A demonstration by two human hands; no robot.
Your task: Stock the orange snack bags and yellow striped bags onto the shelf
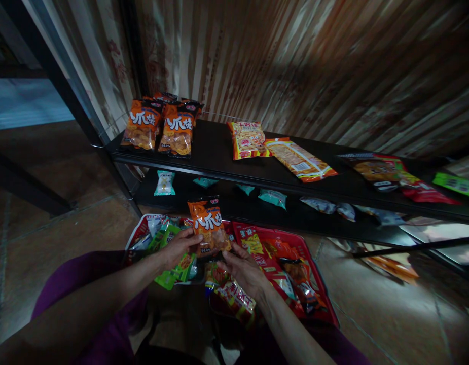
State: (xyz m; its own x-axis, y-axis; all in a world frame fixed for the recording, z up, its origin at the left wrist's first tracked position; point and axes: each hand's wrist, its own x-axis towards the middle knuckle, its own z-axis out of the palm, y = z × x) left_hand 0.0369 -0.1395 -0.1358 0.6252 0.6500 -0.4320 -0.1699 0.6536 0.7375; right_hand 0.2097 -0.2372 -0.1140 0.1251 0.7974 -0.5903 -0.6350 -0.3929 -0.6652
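My left hand (180, 247) and my right hand (242, 268) both grip one orange snack packet (208, 224) by its lower edge, holding it upright over a red basket (318, 284) full of mixed snack bags. Fingers of both hands are closed on the packet. Two matching orange packets (160, 126) stand at the left end of the black upper shelf (215, 152), above and beyond my hands.
A yellow-red packet (247, 139) and a long orange packet (300, 161) lie mid-shelf; dark and red packets (394, 175) lie to the right. Small teal and white packets (165, 183) sit on the lower shelf. A black frame post (85, 116) rises at left; a striped curtain hangs behind.
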